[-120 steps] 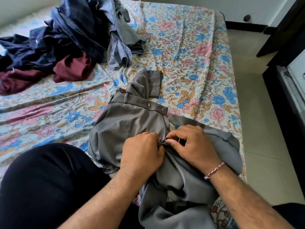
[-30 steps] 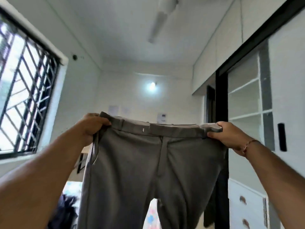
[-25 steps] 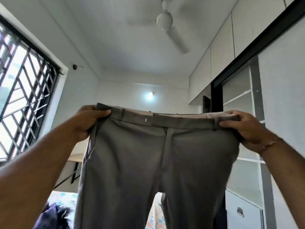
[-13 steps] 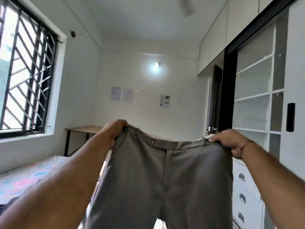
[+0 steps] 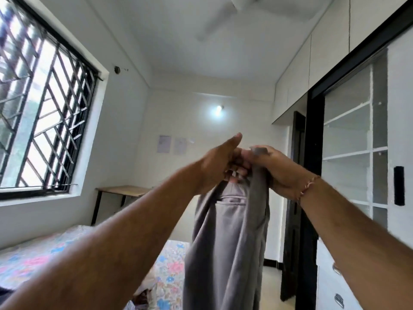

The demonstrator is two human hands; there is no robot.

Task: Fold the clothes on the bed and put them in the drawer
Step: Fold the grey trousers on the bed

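Observation:
The grey trousers [image 5: 225, 247] hang in the air in front of me, folded lengthwise so the two halves of the waistband meet at the top. My left hand [image 5: 220, 163] and my right hand [image 5: 271, 170] are pressed together at the waistband, both gripping it, the left thumb sticking up. The legs drop out of view at the bottom edge. White drawers [image 5: 335, 287] with metal handles sit low on the right, in the wardrobe. The bed [image 5: 165, 274] with its floral sheet lies below.
An open white wardrobe [image 5: 350, 153] with bare shelves and a black frame fills the right side. A barred window [image 5: 42, 113] is on the left wall. A small wooden table [image 5: 121, 190] stands at the far wall. A bit of dark clothing [image 5: 143, 297] shows on the bed.
My hands have come together from a wide spread, bringing the two ends of the waistband to meet. The trousers now hang doubled and narrow instead of spread flat.

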